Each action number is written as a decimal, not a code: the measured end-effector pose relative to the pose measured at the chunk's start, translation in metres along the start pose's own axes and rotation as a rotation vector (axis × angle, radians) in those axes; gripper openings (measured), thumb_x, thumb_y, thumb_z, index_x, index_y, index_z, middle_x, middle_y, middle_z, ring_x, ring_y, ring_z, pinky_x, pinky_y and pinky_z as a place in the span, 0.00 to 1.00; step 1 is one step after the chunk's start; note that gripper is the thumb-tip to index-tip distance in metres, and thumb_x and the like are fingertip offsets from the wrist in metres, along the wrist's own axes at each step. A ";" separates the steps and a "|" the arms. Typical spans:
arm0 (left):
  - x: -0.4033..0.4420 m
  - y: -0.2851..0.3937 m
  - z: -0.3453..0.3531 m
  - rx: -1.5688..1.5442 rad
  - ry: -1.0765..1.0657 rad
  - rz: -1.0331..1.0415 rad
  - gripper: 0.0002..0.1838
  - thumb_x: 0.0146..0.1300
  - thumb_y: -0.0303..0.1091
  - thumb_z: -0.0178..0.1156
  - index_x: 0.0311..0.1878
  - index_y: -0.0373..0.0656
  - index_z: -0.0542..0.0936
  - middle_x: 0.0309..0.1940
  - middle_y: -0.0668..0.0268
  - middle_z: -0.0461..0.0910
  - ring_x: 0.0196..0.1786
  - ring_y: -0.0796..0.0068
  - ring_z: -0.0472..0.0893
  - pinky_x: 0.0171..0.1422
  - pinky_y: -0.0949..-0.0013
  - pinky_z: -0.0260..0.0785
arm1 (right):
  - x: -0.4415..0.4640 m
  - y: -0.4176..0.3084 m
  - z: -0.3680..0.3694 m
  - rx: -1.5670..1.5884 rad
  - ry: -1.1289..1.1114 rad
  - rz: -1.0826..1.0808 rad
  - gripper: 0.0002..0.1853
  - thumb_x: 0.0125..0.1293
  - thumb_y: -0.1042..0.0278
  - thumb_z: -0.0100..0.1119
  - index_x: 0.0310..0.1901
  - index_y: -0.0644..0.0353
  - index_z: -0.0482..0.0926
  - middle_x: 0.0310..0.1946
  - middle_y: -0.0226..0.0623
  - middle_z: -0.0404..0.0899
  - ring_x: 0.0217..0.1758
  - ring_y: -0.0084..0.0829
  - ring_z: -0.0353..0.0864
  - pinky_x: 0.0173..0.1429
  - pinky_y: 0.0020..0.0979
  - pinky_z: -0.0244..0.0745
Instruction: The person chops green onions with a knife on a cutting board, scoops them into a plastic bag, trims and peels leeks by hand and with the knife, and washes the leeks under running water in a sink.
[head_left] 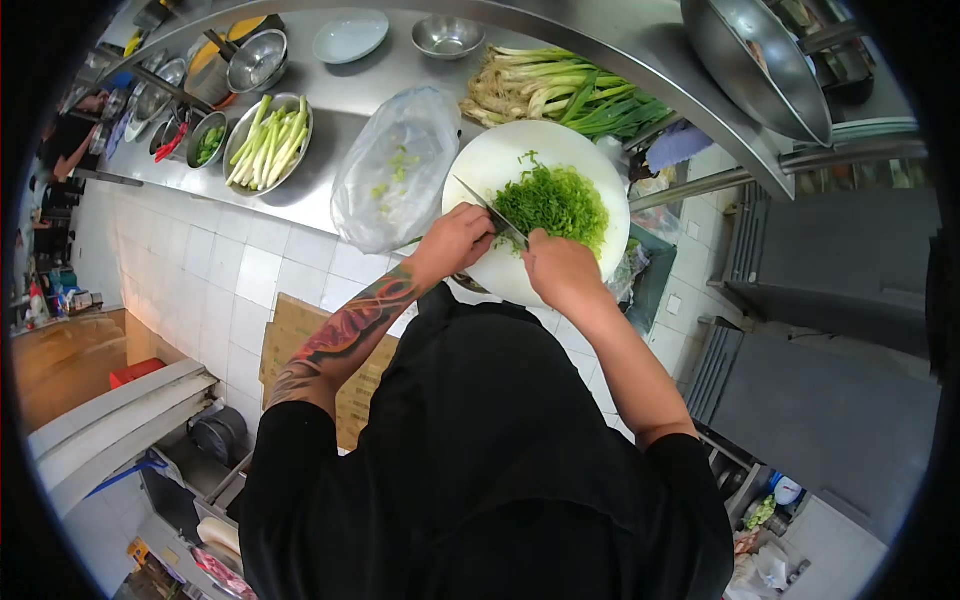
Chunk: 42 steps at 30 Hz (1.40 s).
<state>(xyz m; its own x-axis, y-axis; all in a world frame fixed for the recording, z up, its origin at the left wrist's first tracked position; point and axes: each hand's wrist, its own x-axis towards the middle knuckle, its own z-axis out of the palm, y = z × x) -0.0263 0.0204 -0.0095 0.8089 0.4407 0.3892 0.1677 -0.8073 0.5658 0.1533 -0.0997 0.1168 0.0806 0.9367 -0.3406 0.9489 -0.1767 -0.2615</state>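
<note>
On a round white cutting board (480,270) lies a heap of finely chopped spring onion greens (550,205). My right hand (560,268) is closed round the handle of a kitchen knife (492,212), whose blade slants up and left across the board beside the heap. My left hand (458,240) rests at the board's left edge, fingers curled close to the blade. Green shows at its fingertips and by the wrist, so it seems to press down spring onions, mostly hidden beneath it. The knife handle is covered by my right hand.
Beside the board lies a clear plastic bag (385,150) with green pieces. Whole spring onions (540,88) lie behind it. A metal bowl (235,160) holds trimmed white stalks. A plate (350,37) and a small bowl (447,37) stand farther back. A metal shelf (640,75) overhangs the counter.
</note>
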 end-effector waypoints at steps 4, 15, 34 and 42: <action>0.000 0.000 0.000 0.035 0.055 0.018 0.06 0.60 0.29 0.70 0.39 0.42 0.84 0.43 0.64 0.80 0.51 0.59 0.81 0.53 0.60 0.79 | 0.011 0.003 0.004 0.035 0.017 0.018 0.11 0.74 0.66 0.52 0.43 0.66 0.79 0.35 0.55 0.88 0.43 0.56 0.89 0.49 0.55 0.81; -0.004 0.003 0.001 0.045 0.068 0.026 0.08 0.58 0.28 0.72 0.41 0.42 0.84 0.44 0.64 0.81 0.50 0.59 0.82 0.53 0.60 0.79 | 0.012 0.003 0.007 0.024 0.004 -0.016 0.11 0.73 0.66 0.53 0.42 0.66 0.80 0.36 0.56 0.88 0.43 0.56 0.90 0.50 0.55 0.81; -0.011 0.005 -0.007 0.053 0.024 0.067 0.08 0.58 0.26 0.68 0.41 0.40 0.84 0.44 0.63 0.81 0.50 0.58 0.81 0.55 0.60 0.78 | 0.015 0.000 0.012 0.027 0.017 -0.015 0.12 0.73 0.65 0.54 0.43 0.66 0.81 0.36 0.56 0.89 0.43 0.55 0.90 0.49 0.54 0.82; -0.013 0.004 -0.007 0.051 0.067 0.082 0.08 0.58 0.25 0.69 0.41 0.41 0.84 0.44 0.64 0.81 0.51 0.59 0.81 0.56 0.60 0.78 | 0.017 -0.005 0.009 0.044 0.011 -0.007 0.12 0.73 0.66 0.53 0.42 0.65 0.82 0.36 0.55 0.88 0.43 0.55 0.90 0.49 0.54 0.82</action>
<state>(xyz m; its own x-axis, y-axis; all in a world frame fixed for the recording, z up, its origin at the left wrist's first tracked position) -0.0402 0.0139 -0.0073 0.7817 0.3960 0.4818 0.1322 -0.8602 0.4926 0.1470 -0.0860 0.1043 0.0777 0.9411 -0.3290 0.9352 -0.1831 -0.3029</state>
